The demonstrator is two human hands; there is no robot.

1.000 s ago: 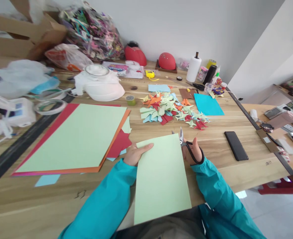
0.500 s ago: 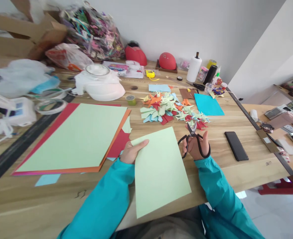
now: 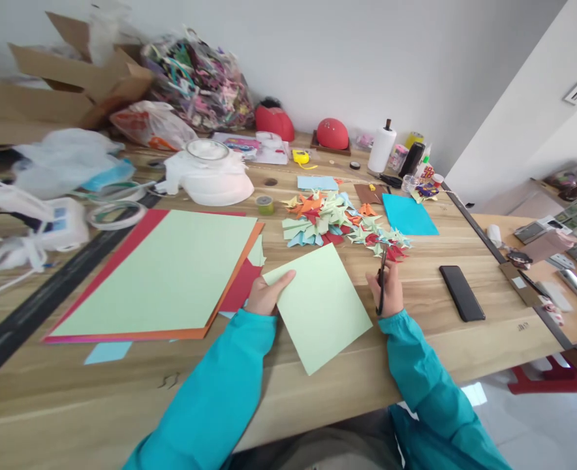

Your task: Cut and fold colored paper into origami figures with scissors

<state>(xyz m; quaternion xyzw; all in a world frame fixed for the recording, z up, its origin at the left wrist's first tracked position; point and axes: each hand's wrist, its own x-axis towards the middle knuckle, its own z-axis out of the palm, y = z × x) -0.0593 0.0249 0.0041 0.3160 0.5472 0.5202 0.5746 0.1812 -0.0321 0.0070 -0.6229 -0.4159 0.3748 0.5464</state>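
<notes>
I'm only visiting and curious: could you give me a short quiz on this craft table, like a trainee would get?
1. True or false: the person's right hand holds the black-handled metal scissors.
2. What does the left hand grip? A) a red card sheet B) the pale green rectangular paper sheet C) a tape roll
3. Which dark flat thing lies on the wooden table, right of the right hand?
Key: 1 true; 2 B; 3 the black slab-shaped phone.
</notes>
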